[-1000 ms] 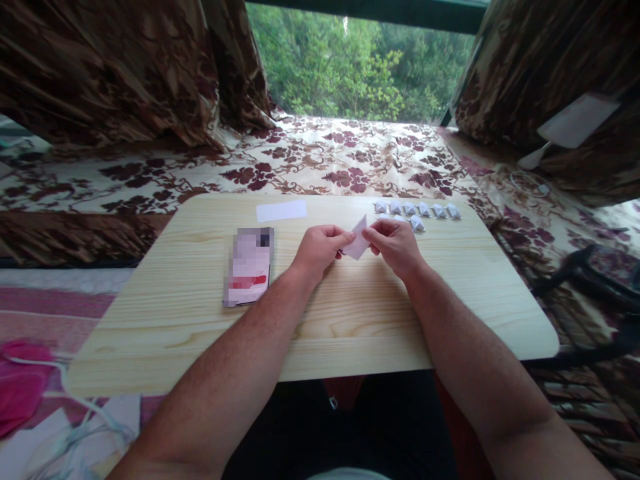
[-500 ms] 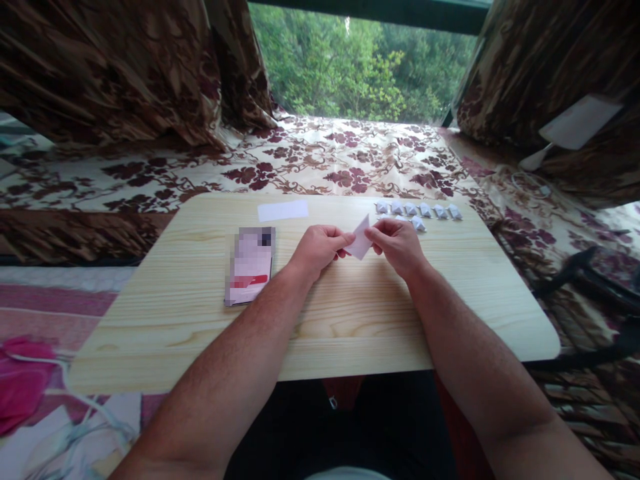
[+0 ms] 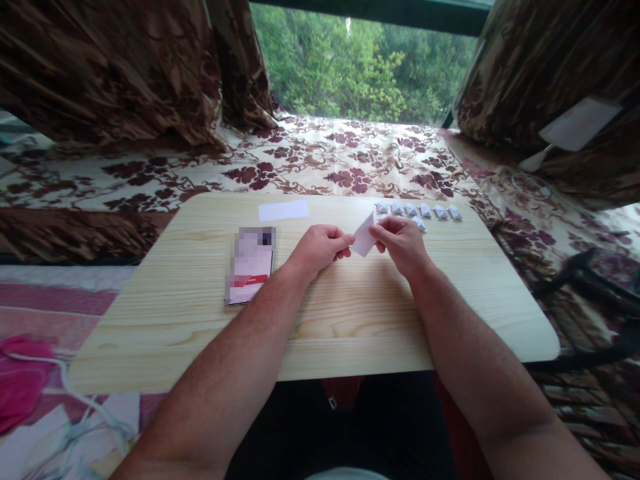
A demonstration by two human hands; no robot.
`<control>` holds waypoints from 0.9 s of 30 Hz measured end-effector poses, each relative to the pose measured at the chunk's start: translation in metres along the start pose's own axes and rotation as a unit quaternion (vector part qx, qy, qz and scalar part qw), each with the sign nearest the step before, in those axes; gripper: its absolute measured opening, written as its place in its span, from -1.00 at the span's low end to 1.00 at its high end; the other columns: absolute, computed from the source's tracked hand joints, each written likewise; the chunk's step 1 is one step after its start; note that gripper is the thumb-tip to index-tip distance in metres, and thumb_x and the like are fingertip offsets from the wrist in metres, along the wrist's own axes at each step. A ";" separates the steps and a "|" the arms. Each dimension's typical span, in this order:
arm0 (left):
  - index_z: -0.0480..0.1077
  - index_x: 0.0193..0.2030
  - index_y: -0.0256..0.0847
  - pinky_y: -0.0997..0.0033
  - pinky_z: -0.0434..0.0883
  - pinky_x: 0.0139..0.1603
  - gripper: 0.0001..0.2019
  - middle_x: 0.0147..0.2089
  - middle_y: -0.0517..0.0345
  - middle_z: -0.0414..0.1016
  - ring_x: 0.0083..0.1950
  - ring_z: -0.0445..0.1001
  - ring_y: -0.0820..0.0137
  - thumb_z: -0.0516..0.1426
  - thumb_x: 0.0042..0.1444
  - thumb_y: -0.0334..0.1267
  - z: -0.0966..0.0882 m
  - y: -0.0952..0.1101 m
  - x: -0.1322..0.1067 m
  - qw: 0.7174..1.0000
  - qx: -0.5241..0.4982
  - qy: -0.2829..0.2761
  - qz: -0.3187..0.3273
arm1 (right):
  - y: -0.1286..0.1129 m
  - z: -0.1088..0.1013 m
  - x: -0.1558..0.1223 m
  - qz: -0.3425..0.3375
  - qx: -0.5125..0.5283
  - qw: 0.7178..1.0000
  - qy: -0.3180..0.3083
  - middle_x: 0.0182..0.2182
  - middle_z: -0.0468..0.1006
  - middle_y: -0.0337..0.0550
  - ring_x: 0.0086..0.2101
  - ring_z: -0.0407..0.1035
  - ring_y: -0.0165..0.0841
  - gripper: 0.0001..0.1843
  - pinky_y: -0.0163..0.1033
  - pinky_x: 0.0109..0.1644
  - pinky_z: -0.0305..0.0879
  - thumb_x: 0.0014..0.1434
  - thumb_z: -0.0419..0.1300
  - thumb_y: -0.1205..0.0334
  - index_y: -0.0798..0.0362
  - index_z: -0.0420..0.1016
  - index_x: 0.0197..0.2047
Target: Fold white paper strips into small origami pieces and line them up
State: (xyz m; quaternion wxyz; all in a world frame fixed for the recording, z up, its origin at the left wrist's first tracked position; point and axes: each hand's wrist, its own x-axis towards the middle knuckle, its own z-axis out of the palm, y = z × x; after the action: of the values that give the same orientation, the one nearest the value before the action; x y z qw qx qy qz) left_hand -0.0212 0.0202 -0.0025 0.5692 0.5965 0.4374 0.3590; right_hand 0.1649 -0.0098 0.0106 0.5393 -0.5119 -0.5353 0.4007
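Observation:
A small white folded piece of paper point(image 3: 363, 237) is pinched between both hands just above the light wooden table point(image 3: 310, 320). My left hand point(image 3: 320, 248) grips its left corner with thumb and fingers closed. My right hand point(image 3: 401, 243) pinches its right edge. Behind my right hand, a row of several small folded white paper shapes point(image 3: 420, 211) lies near the table's far edge. A flat white paper strip point(image 3: 283, 210) lies at the far edge, left of my hands.
A phone point(image 3: 250, 264) lies face up on the table left of my left hand. Floral fabric point(image 3: 320, 157) covers the surface behind the table, with curtains either side of a window. A pink cloth point(image 3: 23, 380) and white cables lie at lower left.
The folded paper has turned slightly and risen a little between my fingers. Both hands stay in nearly the same place.

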 end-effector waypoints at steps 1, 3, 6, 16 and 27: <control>0.43 -0.52 -0.26 0.45 0.21 -0.47 -0.70 -0.54 0.10 0.50 -0.54 0.33 0.49 0.31 -0.03 -0.06 0.000 0.000 0.000 1.000 0.004 0.002 0.000 | 0.000 0.000 0.000 -0.001 0.002 1.000 -0.001 -0.71 0.40 -0.31 -0.66 0.18 -0.53 -0.71 -0.35 -0.57 0.04 0.05 0.34 0.11 0.10 0.43 -0.54; 0.41 -0.53 -0.25 0.45 0.19 -0.48 -0.70 -0.57 0.14 0.46 -0.55 0.31 0.50 0.31 -0.05 -0.07 0.000 0.000 -0.001 1.000 0.011 0.013 0.002 | 0.000 0.001 0.000 -0.002 0.002 1.000 -0.002 -0.71 0.40 -0.31 -0.66 0.18 -0.53 -0.72 -0.35 -0.57 0.05 0.05 0.34 0.11 0.10 0.43 -0.54; 0.41 -0.55 -0.26 0.46 0.18 -0.48 -0.69 -0.60 0.16 0.44 -0.57 0.28 0.52 0.32 -0.04 -0.06 0.002 0.001 -0.001 0.999 0.023 0.034 0.007 | 0.001 0.002 -0.001 -0.004 0.001 1.000 0.000 -0.70 0.41 -0.30 -0.66 0.18 -0.53 -0.72 -0.35 -0.57 0.05 0.06 0.34 0.12 0.10 0.44 -0.54; 0.50 -0.39 -0.30 0.45 0.25 -0.46 -0.49 -0.45 0.01 0.55 -0.46 0.42 0.43 0.24 -0.02 0.23 0.003 0.009 -0.003 0.998 -0.066 -0.003 -0.019 | 0.005 -0.001 0.002 -0.023 0.039 0.999 0.017 -0.70 0.41 -0.30 -0.66 0.20 -0.52 -0.74 -0.34 -0.57 0.04 0.07 0.36 0.14 0.11 0.48 -0.52; 0.48 -0.46 -0.29 0.47 0.23 -0.43 -0.77 -0.53 0.20 0.44 -0.49 0.32 0.52 0.34 -0.09 -0.16 0.006 0.008 -0.007 0.999 -0.021 0.017 0.039 | 0.006 0.000 0.002 -0.028 0.054 0.998 0.025 -0.69 0.42 -0.29 -0.65 0.23 -0.49 -0.71 -0.33 -0.56 0.09 0.05 0.38 0.07 0.09 0.49 -0.50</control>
State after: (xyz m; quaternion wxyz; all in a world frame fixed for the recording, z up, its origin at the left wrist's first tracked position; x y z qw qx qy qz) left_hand -0.0177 0.0117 0.0057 0.5595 0.5949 0.4156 0.4004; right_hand 0.1653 -0.0069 0.0051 0.5902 -0.4766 -0.5133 0.4013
